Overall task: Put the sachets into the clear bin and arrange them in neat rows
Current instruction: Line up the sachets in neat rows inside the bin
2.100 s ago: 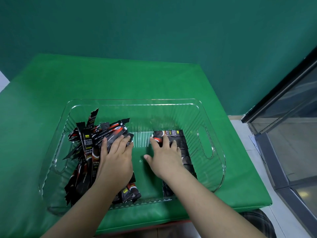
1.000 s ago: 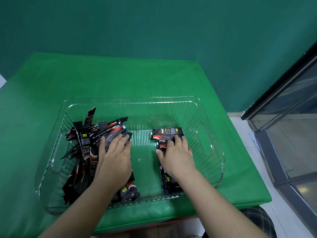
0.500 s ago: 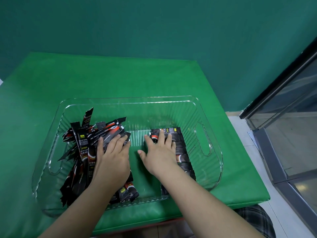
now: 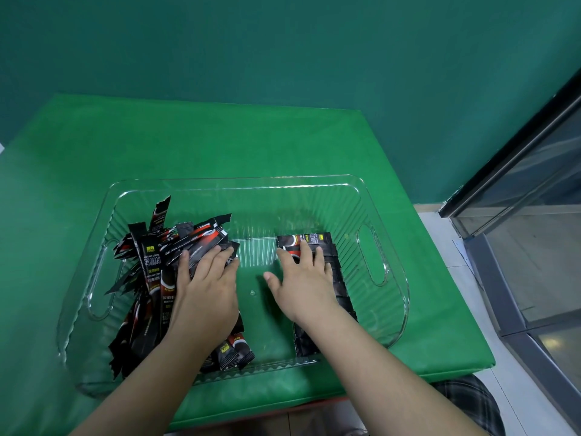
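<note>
Little has shifted in half a second: both hands stay flat inside the ribbed clear bin (image 4: 390, 234). Right hand (image 4: 303, 287), fingers straight, hides much of the neat sachet row (image 4: 320, 239) near the right wall; left hand (image 4: 206, 294) presses the glossy loose heap (image 4: 151, 272).

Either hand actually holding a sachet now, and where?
No grip. Left hand lies flat on the loose pile; right hand presses flat on the far end of the neat row.
</note>
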The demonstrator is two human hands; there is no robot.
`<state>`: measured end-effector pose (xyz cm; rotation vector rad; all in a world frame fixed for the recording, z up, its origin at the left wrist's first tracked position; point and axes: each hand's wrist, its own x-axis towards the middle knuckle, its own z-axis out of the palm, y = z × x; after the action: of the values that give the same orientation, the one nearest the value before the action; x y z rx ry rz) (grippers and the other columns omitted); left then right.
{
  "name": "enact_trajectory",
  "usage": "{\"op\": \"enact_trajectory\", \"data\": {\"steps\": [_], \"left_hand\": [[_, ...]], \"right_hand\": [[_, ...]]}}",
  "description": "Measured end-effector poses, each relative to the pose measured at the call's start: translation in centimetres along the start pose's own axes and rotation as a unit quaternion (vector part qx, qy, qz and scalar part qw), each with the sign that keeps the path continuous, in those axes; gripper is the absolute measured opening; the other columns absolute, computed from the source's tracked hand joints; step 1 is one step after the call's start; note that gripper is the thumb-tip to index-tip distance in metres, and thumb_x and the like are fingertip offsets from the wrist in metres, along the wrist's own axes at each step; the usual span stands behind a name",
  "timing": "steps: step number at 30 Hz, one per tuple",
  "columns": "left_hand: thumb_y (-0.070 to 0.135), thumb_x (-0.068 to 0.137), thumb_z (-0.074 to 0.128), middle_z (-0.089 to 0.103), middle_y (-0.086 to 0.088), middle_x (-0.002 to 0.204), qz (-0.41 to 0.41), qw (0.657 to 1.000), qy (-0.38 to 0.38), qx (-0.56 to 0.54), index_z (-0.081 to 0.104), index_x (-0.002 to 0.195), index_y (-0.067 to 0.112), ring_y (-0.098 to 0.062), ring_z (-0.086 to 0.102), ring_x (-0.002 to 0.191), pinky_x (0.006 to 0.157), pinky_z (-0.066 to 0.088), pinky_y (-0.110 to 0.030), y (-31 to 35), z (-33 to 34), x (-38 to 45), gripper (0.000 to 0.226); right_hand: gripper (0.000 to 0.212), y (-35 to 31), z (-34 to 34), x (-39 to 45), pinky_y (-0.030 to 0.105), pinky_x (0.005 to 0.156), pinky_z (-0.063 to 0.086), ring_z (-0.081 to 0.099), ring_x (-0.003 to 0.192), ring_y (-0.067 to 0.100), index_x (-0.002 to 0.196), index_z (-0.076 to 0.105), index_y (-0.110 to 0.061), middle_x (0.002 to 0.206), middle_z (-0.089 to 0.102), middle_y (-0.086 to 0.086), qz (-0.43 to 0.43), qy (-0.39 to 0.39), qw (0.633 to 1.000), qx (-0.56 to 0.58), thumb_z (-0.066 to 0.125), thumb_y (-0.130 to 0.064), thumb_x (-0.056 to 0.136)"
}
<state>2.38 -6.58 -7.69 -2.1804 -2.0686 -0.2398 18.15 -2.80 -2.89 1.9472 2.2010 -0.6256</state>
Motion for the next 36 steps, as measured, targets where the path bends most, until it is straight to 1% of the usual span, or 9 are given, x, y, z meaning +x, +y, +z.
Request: {"op": "enact_trajectory", "data": {"steps": [4,8,12,16,18,24,27,31,36], "left_hand": [[0.018,0.077,0.041,0.061,-0.008,0.126,0.004,1.000,0.000,-0.002,0.067,0.115,0.007,-0.024,0.052,0.122,0.113,0.000,-0.049,0.0,0.0,0.0,0.047],[0.020,0.080,0.034,0.062,-0.008,0.124,0.003,1.000,0.010,-0.013,0.067,0.115,0.007,-0.024,0.050,0.122,0.112,0.004,-0.051,0.0,0.1,0.0,0.050],[0.019,0.078,0.035,0.060,-0.010,0.122,0.015,0.998,0.053,-0.017,0.067,0.110,0.007,-0.024,0.041,0.122,0.108,0.014,-0.055,0.0,0.1,-0.2,0.048],[0.017,0.073,0.039,0.053,-0.013,0.124,0.017,0.997,0.078,-0.007,0.066,0.112,0.006,-0.028,0.039,0.123,0.106,0.017,-0.053,0.0,0.5,-0.3,0.049],[0.016,0.072,0.041,0.052,-0.014,0.123,0.013,0.996,0.084,-0.004,0.066,0.112,0.004,-0.030,0.039,0.124,0.106,0.019,-0.053,-0.1,0.8,-0.3,0.049],[0.007,0.065,0.062,0.049,-0.012,0.112,0.014,0.995,0.099,-0.018,0.067,0.099,0.005,-0.030,0.042,0.115,0.097,0.039,-0.060,0.2,0.2,-0.1,0.034],[0.001,0.055,0.078,0.043,-0.015,0.127,0.009,0.996,0.087,-0.030,0.065,0.095,0.007,-0.035,0.034,0.127,0.099,0.035,-0.060,0.3,0.1,-0.1,0.042],[0.003,0.065,0.078,0.034,-0.017,0.148,0.007,0.998,0.061,-0.034,0.064,0.109,0.011,-0.038,0.020,0.141,0.104,0.028,-0.056,0.2,0.2,-0.1,0.047],[0.006,0.056,0.083,0.049,-0.017,0.140,0.005,1.000,0.018,0.016,0.068,0.110,0.010,-0.038,0.038,0.133,0.107,0.020,-0.051,0.1,0.5,0.1,0.057]], "right_hand": [[0.058,0.0,0.0,-0.1,0.050,0.116,0.009,0.002,0.145,0.033,0.147,0.020,-0.021,0.158,0.007,0.009,-0.021,0.040,0.999,0.021,0.034,-0.048,0.098],[0.046,-1.0,-0.1,1.0,0.040,0.113,0.017,0.023,0.139,0.021,0.141,0.037,-0.015,0.149,0.034,0.002,-0.145,0.106,0.984,0.022,0.046,-0.028,0.098],[0.043,-2.5,-0.1,3.0,0.039,0.102,0.031,0.036,0.127,0.023,0.139,0.042,-0.016,0.138,0.049,0.002,-0.198,0.101,0.974,0.046,0.049,-0.020,0.097],[0.045,-3.8,0.1,4.3,0.038,0.104,0.037,0.045,0.123,0.028,0.139,0.041,-0.016,0.129,0.054,0.013,-0.174,0.030,0.969,0.173,0.052,-0.017,0.095],[0.044,-4.0,0.1,4.5,0.036,0.105,0.037,0.048,0.123,0.025,0.138,0.043,-0.014,0.131,0.055,0.011,-0.170,0.017,0.963,0.211,0.053,-0.015,0.095],[0.035,-4.2,-0.5,4.6,0.026,0.092,0.040,0.054,0.110,0.024,0.127,0.054,-0.010,0.124,0.057,0.008,-0.150,0.012,0.961,0.230,0.057,-0.013,0.093],[0.018,-4.0,-0.7,4.3,0.024,0.076,0.037,0.056,0.101,0.026,0.109,0.064,-0.007,0.110,0.059,0.012,-0.141,0.022,0.964,0.224,0.057,-0.013,0.093],[0.011,-2.8,-1.3,3.5,0.026,0.071,0.038,0.054,0.087,0.023,0.099,0.062,-0.007,0.101,0.062,0.010,-0.108,0.061,0.966,0.227,0.053,-0.012,0.094],[0.012,0.4,-2.3,2.3,0.019,0.054,0.040,0.055,0.071,0.012,0.105,0.057,-0.011,0.094,0.059,0.001,-0.038,0.074,0.969,0.233,0.048,-0.011,0.097]]}}
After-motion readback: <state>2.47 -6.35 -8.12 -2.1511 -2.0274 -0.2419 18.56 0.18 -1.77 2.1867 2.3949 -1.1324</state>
